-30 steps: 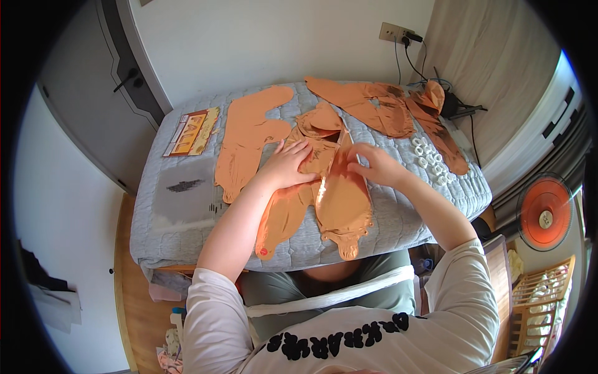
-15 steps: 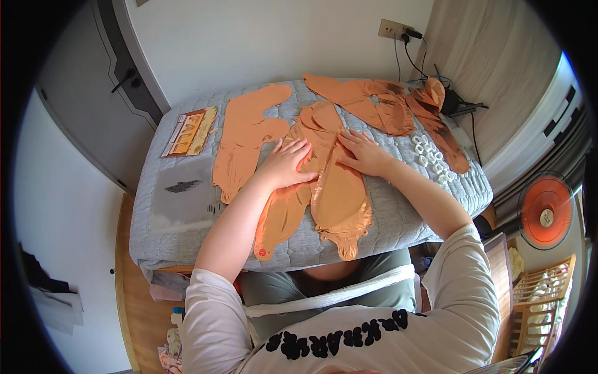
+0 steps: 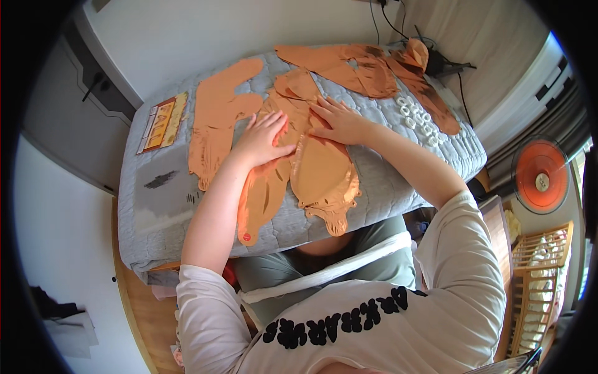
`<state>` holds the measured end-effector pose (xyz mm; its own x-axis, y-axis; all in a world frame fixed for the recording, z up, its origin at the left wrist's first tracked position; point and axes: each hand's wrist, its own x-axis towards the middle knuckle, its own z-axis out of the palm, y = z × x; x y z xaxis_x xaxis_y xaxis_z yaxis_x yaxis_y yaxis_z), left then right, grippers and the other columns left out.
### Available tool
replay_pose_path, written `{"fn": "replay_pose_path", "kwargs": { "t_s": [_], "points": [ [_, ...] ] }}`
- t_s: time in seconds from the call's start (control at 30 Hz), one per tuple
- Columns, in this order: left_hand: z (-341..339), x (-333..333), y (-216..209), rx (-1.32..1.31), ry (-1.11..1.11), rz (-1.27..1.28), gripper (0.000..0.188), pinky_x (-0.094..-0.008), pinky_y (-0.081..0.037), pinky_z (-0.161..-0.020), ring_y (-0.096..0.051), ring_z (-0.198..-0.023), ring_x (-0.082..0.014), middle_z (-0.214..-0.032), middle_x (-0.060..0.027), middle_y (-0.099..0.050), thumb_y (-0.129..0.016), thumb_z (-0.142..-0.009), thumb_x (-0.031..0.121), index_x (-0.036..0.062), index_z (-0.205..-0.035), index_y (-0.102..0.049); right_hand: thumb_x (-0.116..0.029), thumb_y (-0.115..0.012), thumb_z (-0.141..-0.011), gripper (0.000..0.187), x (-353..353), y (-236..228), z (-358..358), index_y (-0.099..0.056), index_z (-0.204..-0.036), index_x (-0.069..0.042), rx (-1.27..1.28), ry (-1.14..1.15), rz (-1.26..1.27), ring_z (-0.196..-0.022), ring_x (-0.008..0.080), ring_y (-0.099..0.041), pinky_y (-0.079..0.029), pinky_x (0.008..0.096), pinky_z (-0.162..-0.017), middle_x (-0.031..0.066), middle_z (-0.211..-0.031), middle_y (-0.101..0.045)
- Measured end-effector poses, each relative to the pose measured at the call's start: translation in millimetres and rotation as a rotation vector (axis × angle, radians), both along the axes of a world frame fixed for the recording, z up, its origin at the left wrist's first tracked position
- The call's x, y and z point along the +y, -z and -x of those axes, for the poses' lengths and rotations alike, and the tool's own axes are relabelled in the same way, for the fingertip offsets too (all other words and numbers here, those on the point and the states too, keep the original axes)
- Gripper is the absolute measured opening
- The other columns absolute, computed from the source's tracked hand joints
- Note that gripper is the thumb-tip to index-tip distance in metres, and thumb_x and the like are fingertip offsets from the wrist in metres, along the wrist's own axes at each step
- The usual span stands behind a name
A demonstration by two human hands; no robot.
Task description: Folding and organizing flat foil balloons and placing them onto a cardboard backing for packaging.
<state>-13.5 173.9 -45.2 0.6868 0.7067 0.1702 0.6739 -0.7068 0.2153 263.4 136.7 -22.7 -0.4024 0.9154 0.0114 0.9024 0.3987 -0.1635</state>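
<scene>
A flat, uninflated copper-orange foil balloon (image 3: 327, 171) lies creased on the grey quilted bed in front of me. My left hand (image 3: 265, 140) rests on its left part, palm down with the fingers spread. On the upper right part lies my right hand (image 3: 341, 121), also flat and open, its thumb pointing toward the left hand. A narrow folded strip of foil runs between the two hands. To the left, close to my left forearm, is another flat orange foil balloon (image 3: 215, 131). A third foil balloon (image 3: 339, 62) stretches along the far side.
Several white rings (image 3: 418, 121) lie right of my right forearm, near a dark-smudged foil piece (image 3: 430, 93). A printed card package (image 3: 163, 123) and a clear plastic sheet (image 3: 156, 206) are at left. Black cables (image 3: 445, 68) sit in the far right corner. An orange fan (image 3: 542, 174) stands right.
My view has shifted, so the bed and everything on it sit higher and further left in the picture. Both hands stay flat on the balloon, with little visible movement over it.
</scene>
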Motion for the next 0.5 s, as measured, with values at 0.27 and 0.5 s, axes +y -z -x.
{"fn": "replay_pose_path", "kwargs": {
  "t_s": [0.27, 0.5],
  "points": [
    [-1.9, 1.1, 4.3, -0.013, 0.003, -0.008, 0.094, -0.0503, -0.014, -0.127, -0.031, -0.152, -0.0256, -0.163, -0.0128, -0.036, -0.068, -0.085, 0.061, 0.0048, -0.155, -0.04, -0.078, -0.045, -0.093, 0.098, -1.2, 6.0, 6.1, -0.027, -0.161, -0.009, 0.024, 0.079, -0.026, -0.156, 0.0378, -0.016, -0.015, 0.0536, -0.126, 0.0213, -0.167, -0.023],
    [-0.9, -4.6, 0.4, -0.022, 0.003, 0.004, 0.09, -0.051, -0.015, -0.127, -0.031, -0.153, -0.0257, -0.163, -0.0131, -0.036, -0.07, -0.086, 0.055, 0.0054, -0.155, -0.04, -0.075, -0.046, -0.094, 0.096, -9.0, 8.2, 24.2, -0.029, -0.16, -0.008, 0.06, 0.186, -0.062, -0.155, 0.0391, -0.02, -0.015, 0.0542, -0.125, 0.0215, -0.166, -0.025]
  ]
}}
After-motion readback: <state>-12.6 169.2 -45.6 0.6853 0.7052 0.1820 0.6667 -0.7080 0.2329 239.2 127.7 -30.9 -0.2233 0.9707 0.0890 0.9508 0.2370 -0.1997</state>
